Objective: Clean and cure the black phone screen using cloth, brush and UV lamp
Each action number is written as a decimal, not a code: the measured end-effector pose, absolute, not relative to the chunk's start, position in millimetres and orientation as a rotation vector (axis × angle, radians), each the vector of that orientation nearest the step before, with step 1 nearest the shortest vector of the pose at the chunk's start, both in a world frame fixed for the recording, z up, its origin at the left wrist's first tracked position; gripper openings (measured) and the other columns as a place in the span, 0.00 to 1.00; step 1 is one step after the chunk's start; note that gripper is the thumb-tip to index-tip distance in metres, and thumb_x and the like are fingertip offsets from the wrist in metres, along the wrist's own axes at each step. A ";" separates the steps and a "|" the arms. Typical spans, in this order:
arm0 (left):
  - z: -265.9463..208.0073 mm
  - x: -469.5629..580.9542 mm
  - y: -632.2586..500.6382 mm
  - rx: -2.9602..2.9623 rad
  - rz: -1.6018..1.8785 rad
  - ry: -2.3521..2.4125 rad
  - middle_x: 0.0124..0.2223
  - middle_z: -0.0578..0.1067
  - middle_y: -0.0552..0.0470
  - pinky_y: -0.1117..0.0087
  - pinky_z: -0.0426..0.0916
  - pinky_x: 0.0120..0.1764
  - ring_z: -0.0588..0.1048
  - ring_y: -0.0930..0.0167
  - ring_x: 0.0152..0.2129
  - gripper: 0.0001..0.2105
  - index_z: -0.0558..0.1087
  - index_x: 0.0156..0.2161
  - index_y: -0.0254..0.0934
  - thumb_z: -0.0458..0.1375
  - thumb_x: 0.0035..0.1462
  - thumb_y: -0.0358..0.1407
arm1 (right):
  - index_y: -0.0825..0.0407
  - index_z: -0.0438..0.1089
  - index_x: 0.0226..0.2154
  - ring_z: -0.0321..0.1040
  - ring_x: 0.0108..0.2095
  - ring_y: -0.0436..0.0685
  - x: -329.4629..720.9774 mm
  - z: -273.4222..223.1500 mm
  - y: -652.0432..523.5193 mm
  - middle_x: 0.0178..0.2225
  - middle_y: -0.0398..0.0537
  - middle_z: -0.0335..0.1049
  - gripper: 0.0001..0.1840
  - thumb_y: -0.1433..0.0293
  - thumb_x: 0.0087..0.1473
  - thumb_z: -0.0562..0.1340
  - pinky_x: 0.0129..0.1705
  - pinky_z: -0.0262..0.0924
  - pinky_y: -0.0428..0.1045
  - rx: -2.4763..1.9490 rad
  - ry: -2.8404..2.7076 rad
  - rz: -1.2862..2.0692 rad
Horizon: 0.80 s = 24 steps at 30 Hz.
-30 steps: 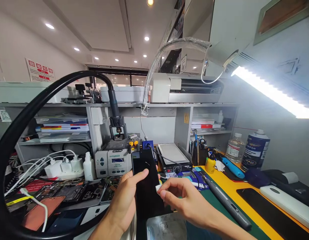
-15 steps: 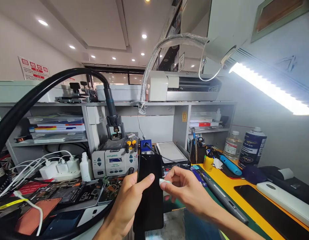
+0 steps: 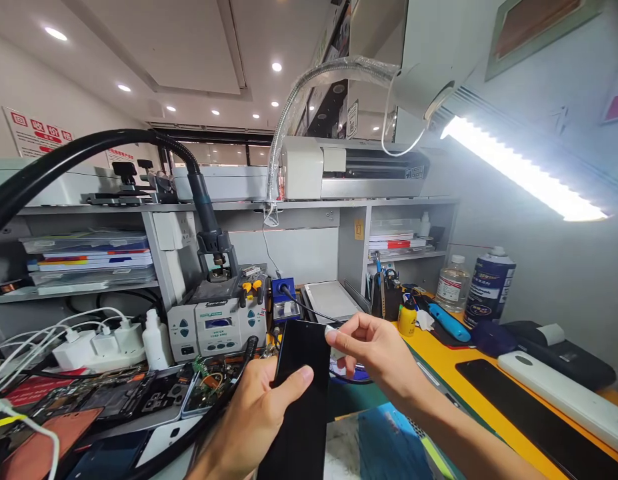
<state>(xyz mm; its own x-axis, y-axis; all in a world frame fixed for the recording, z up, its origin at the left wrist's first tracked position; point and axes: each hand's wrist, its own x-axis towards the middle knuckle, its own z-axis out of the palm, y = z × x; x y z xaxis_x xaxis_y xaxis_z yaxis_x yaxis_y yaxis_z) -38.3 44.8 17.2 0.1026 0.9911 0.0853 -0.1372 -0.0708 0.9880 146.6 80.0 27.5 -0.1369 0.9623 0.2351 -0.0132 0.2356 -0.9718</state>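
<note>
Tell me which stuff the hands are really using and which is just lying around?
In use:
left hand holding the black phone
right hand pinching a small white wad at the phone's top corner

Lying about:
yellow bottle
blue tool
dark can
white chargers

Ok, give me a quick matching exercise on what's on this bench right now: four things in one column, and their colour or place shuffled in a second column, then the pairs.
Things:
1. phone
2. small bottle
3. pen-shaped tool
4. white wad

Colour or place:
A. blue, lying on the yellow mat
B. pinched in the right hand's fingers
C. black, held in the left hand
D. yellow body with a black cap, standing upright

Pairs: 1-C, 2-D, 3-A, 4-B
</note>
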 end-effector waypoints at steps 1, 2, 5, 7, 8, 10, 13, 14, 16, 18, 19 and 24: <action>17.3 -37.9 44.5 1.310 1.227 1.015 0.22 0.54 0.60 0.72 0.49 0.25 0.50 0.75 0.22 0.21 0.59 0.19 0.38 0.66 0.51 0.40 | 0.53 0.65 0.25 0.62 0.17 0.47 147.1 27.9 80.1 0.14 0.38 0.67 0.23 0.53 0.45 0.73 0.25 0.60 0.45 -0.956 -1.414 1.114; 17.5 -37.6 44.1 1.398 1.207 1.029 0.23 0.53 0.59 0.72 0.49 0.25 0.50 0.75 0.23 0.20 0.59 0.20 0.39 0.64 0.54 0.42 | 0.53 0.65 0.25 0.62 0.17 0.47 147.5 28.2 79.9 0.14 0.38 0.67 0.23 0.54 0.46 0.73 0.24 0.59 0.45 -0.949 -1.418 1.109; 19.5 -36.1 42.4 1.428 1.177 0.996 0.23 0.56 0.59 0.73 0.52 0.26 0.53 0.74 0.23 0.19 0.62 0.20 0.38 0.63 0.54 0.44 | 0.52 0.64 0.25 0.62 0.16 0.47 148.4 28.2 78.3 0.14 0.37 0.66 0.23 0.55 0.45 0.73 0.22 0.58 0.44 -0.936 -1.453 1.166; 20.9 -34.8 41.2 1.357 1.172 0.943 0.22 0.62 0.57 0.73 0.56 0.26 0.58 0.74 0.22 0.17 0.68 0.21 0.36 0.65 0.52 0.44 | 0.52 0.62 0.24 0.63 0.16 0.47 148.8 26.7 76.9 0.16 0.36 0.66 0.23 0.56 0.44 0.74 0.20 0.59 0.43 -0.932 -1.486 1.294; 21.1 -34.3 40.9 1.319 1.172 0.915 0.23 0.66 0.56 0.73 0.59 0.27 0.61 0.73 0.22 0.16 0.71 0.22 0.36 0.65 0.51 0.45 | 0.52 0.62 0.24 0.63 0.16 0.48 148.9 25.4 76.4 0.16 0.36 0.66 0.24 0.57 0.42 0.75 0.19 0.59 0.43 -0.926 -1.506 1.379; 20.7 -34.3 40.8 1.261 1.161 0.870 0.25 0.71 0.53 0.71 0.63 0.30 0.66 0.70 0.24 0.16 0.77 0.27 0.35 0.64 0.51 0.48 | 0.52 0.62 0.22 0.65 0.16 0.48 149.1 21.9 76.0 0.18 0.37 0.68 0.25 0.59 0.38 0.77 0.18 0.61 0.43 -0.919 -1.572 1.549; 19.2 -36.7 41.6 1.258 1.122 0.852 0.26 0.72 0.52 0.70 0.66 0.30 0.68 0.69 0.25 0.18 0.78 0.31 0.34 0.63 0.52 0.51 | 0.54 0.64 0.20 0.66 0.17 0.48 149.5 17.5 76.7 0.19 0.40 0.70 0.25 0.61 0.33 0.78 0.19 0.64 0.44 -0.946 -1.674 1.659; 19.1 -37.6 41.8 1.269 1.110 0.849 0.26 0.73 0.52 0.70 0.66 0.30 0.68 0.70 0.25 0.19 0.78 0.31 0.34 0.62 0.53 0.51 | 0.54 0.64 0.20 0.65 0.17 0.48 149.6 16.9 77.2 0.19 0.41 0.70 0.25 0.61 0.33 0.79 0.19 0.64 0.44 -0.956 -1.674 1.666; 20.1 -38.8 41.6 1.295 1.103 0.838 0.28 0.74 0.51 0.71 0.67 0.32 0.69 0.70 0.26 0.18 0.78 0.31 0.34 0.63 0.53 0.50 | 0.54 0.65 0.22 0.65 0.18 0.49 149.8 17.7 78.1 0.19 0.40 0.70 0.25 0.62 0.31 0.79 0.20 0.65 0.45 -0.947 -1.606 1.670; 21.9 -39.1 40.8 1.311 1.099 0.820 0.29 0.75 0.52 0.71 0.68 0.35 0.71 0.69 0.29 0.15 0.79 0.32 0.34 0.64 0.53 0.47 | 0.53 0.65 0.26 0.66 0.19 0.50 149.8 20.9 78.7 0.21 0.39 0.70 0.27 0.64 0.30 0.80 0.19 0.65 0.45 -0.921 -1.530 1.661; 22.8 -39.0 40.4 1.321 1.099 0.813 0.29 0.75 0.52 0.71 0.68 0.37 0.71 0.69 0.30 0.14 0.79 0.33 0.34 0.64 0.53 0.46 | 0.52 0.65 0.27 0.66 0.20 0.50 149.8 23.1 78.8 0.22 0.38 0.70 0.28 0.64 0.29 0.80 0.19 0.64 0.45 -0.907 -1.506 1.644; 20.8 -38.6 41.1 1.429 1.036 0.778 0.28 0.74 0.53 0.74 0.64 0.31 0.67 0.73 0.25 0.17 0.80 0.35 0.34 0.62 0.55 0.48 | 0.53 0.68 0.31 0.63 0.23 0.49 149.2 31.1 78.7 0.24 0.37 0.66 0.27 0.62 0.32 0.79 0.20 0.61 0.43 -0.868 -1.476 1.513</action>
